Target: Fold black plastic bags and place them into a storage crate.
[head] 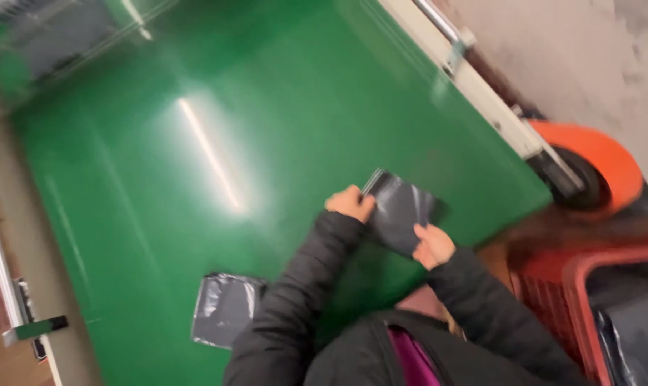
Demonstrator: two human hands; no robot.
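Dark grey plastic pouch (399,209), right of frame centre on the glossy green tabletop (195,143), pinched at opposite edges by left hand (350,203) and right hand (432,246), both closed on it. Slick, thin, crinkly film: likely to slip or crease under uneven pull. Second pouch (224,309) flat at lower left.

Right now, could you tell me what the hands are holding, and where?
A dark grey plastic bag: left hand at its upper-left edge, right hand at its lower-right corner.
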